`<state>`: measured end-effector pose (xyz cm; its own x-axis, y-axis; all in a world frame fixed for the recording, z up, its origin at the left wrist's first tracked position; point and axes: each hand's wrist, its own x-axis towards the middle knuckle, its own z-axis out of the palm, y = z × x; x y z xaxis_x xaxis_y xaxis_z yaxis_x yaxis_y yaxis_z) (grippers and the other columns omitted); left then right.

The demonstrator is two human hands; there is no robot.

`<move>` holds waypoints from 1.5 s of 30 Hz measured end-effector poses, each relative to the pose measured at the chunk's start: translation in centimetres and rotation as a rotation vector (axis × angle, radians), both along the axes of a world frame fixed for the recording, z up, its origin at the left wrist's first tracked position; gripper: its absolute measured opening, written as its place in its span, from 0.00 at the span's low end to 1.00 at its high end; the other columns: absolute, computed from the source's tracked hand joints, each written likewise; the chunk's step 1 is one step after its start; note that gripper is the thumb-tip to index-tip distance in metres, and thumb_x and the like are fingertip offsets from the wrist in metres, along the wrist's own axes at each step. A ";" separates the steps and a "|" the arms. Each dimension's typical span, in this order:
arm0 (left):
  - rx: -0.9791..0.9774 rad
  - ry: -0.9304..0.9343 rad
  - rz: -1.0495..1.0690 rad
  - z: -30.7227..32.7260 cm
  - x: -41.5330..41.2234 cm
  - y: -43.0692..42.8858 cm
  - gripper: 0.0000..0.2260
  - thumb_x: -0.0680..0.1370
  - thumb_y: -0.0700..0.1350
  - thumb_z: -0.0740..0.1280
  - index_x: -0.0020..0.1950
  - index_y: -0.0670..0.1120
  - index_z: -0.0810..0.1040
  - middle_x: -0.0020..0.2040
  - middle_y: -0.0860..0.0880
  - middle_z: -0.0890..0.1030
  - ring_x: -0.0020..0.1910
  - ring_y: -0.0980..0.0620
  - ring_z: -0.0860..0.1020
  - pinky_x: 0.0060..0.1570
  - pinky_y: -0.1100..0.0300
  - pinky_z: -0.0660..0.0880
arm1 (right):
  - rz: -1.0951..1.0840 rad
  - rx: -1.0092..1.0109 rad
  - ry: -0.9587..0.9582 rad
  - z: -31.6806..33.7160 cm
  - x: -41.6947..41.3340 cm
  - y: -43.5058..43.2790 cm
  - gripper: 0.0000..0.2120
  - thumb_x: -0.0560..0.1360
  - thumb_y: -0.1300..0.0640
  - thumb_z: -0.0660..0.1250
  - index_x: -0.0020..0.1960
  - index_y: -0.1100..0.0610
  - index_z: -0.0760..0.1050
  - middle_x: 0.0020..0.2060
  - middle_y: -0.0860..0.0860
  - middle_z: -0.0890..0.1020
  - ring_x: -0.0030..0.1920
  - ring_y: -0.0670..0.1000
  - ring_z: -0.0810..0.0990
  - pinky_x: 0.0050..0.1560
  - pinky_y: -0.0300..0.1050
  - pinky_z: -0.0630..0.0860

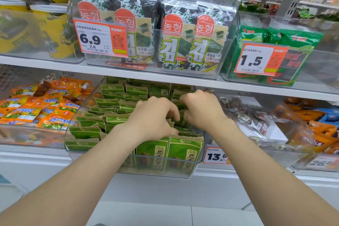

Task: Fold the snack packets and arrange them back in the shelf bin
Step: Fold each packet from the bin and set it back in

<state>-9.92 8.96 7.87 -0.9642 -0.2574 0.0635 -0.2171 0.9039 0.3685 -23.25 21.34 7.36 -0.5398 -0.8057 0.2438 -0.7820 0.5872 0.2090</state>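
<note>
Shelving fills my feed, white boards one above another; on the lower board the clear shelf bin sits in the middle, its front wall nearest me; it is packed with green snack packets, most standing in rows with their tops folded over, and two more upright against the front wall; to its left lies a heap of orange packets; on the board above, a clear bin holds big seaweed packs behind a 6.9 price tag.

Both bare arms reach into the shelf bin from below; my left hand rests on the packet tops right of centre, palm down, fingers curled downward among them; my right hand is just beside it, fingers bent toward the left hand, with green packet showing in the narrow gap between the two; I cannot tell whether either hand pinches a packet or only touches it; a 13.8 tag hangs just right of the bin's front corner.
</note>
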 end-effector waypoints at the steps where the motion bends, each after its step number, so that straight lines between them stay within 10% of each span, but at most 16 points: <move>1: -0.014 0.006 -0.031 0.0 -0.1 0.0 0.13 0.74 0.59 0.78 0.58 0.61 0.85 0.59 0.58 0.83 0.64 0.48 0.76 0.70 0.42 0.69 | -0.009 -0.035 -0.002 -0.3 0.0 -0.1 0.09 0.74 0.57 0.70 0.55 0.52 0.80 0.43 0.53 0.80 0.47 0.63 0.83 0.42 0.49 0.73; 9: -0.145 -0.217 -0.074 -0.6 -1.4 0.7 0.13 0.84 0.54 0.66 0.67 0.58 0.83 0.66 0.46 0.72 0.71 0.38 0.67 0.71 0.37 0.66 | -0.018 0.154 -0.158 -1.3 -0.6 -0.7 0.26 0.77 0.64 0.68 0.73 0.52 0.67 0.57 0.54 0.84 0.61 0.60 0.82 0.70 0.61 0.68; 20: 0.198 0.012 0.065 -0.6 -1.2 0.0 0.06 0.81 0.55 0.73 0.47 0.57 0.89 0.48 0.60 0.84 0.57 0.46 0.76 0.70 0.36 0.68 | -0.091 0.219 -0.387 0.6 -1.9 -0.8 0.22 0.85 0.58 0.63 0.76 0.43 0.71 0.62 0.49 0.81 0.73 0.59 0.69 0.75 0.66 0.52; 26: 0.292 -0.002 -0.017 -0.3 -0.5 -1.0 0.17 0.79 0.63 0.71 0.42 0.53 0.89 0.30 0.54 0.82 0.29 0.57 0.75 0.35 0.69 0.71 | 0.008 0.174 -0.265 -0.3 -1.2 -0.1 0.11 0.82 0.52 0.67 0.63 0.42 0.79 0.49 0.48 0.81 0.63 0.59 0.75 0.70 0.62 0.60; 30: 0.162 0.113 0.020 -0.8 -0.2 -0.6 0.14 0.82 0.57 0.69 0.62 0.51 0.84 0.52 0.55 0.85 0.50 0.55 0.82 0.55 0.55 0.79 | 0.004 0.114 -0.219 -0.2 -0.8 0.2 0.10 0.82 0.58 0.65 0.51 0.41 0.73 0.35 0.39 0.72 0.58 0.56 0.76 0.66 0.59 0.60; 34: 0.015 0.045 0.031 -0.6 -0.3 0.0 0.22 0.83 0.55 0.65 0.75 0.49 0.74 0.71 0.51 0.77 0.69 0.47 0.75 0.71 0.41 0.68 | -0.039 0.066 -0.187 -0.1 -0.5 0.4 0.14 0.79 0.60 0.64 0.57 0.43 0.76 0.50 0.45 0.83 0.63 0.58 0.77 0.68 0.63 0.60; 40: 0.024 -0.031 -0.045 -0.7 -1.1 -0.2 0.17 0.84 0.52 0.60 0.73 0.54 0.72 0.67 0.53 0.79 0.69 0.46 0.75 0.70 0.38 0.64 | -0.073 0.218 -0.284 0.1 0.0 0.0 0.13 0.79 0.54 0.61 0.57 0.43 0.81 0.44 0.52 0.74 0.66 0.62 0.70 0.71 0.67 0.57; 45: 0.003 -0.210 -0.101 -1.0 -1.6 -0.5 0.18 0.86 0.51 0.51 0.68 0.53 0.78 0.59 0.50 0.80 0.72 0.43 0.70 0.73 0.29 0.56 | -0.107 -0.398 -0.356 -0.5 -0.8 0.8 0.14 0.74 0.52 0.59 0.47 0.51 0.84 0.38 0.55 0.84 0.42 0.62 0.81 0.50 0.55 0.83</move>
<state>-11.54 8.51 6.82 -0.9771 -0.1584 -0.1420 -0.1974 0.9241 0.3273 -24.03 22.13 6.87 -0.7183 -0.6247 0.3061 -0.6957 0.6470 -0.3120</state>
